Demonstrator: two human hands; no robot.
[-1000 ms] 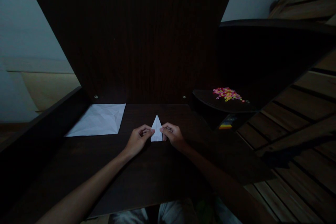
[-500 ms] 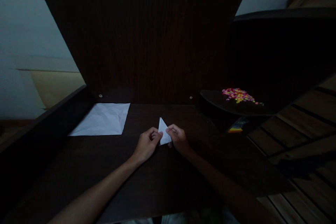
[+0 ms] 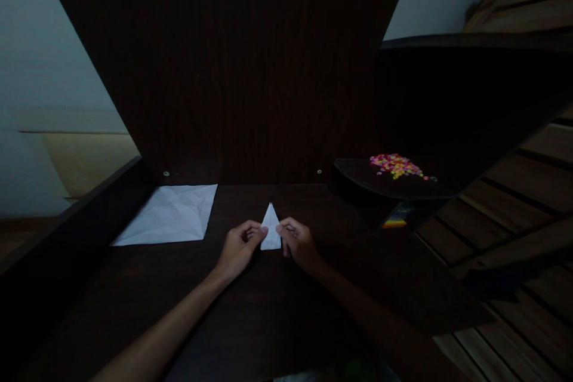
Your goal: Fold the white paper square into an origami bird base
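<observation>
A small white folded paper (image 3: 271,230), pointed at its top, rests on the dark wooden desk (image 3: 250,304) in the middle of the view. My left hand (image 3: 238,249) pinches its left lower edge with curled fingers. My right hand (image 3: 297,243) pinches its right lower edge the same way. Both hands rest on the desk and meet at the paper's base.
A larger creased white sheet (image 3: 168,215) lies flat at the desk's back left. A pile of small coloured pieces (image 3: 394,165) sits on a dark corner shelf at the right. A tall dark back panel (image 3: 233,65) rises behind the desk. Wooden floor slats (image 3: 514,191) lie right.
The folded paper, tilted half a second ago, stands with its tip straight up again. Both hands have kept their pinch on it and hardly shifted.
</observation>
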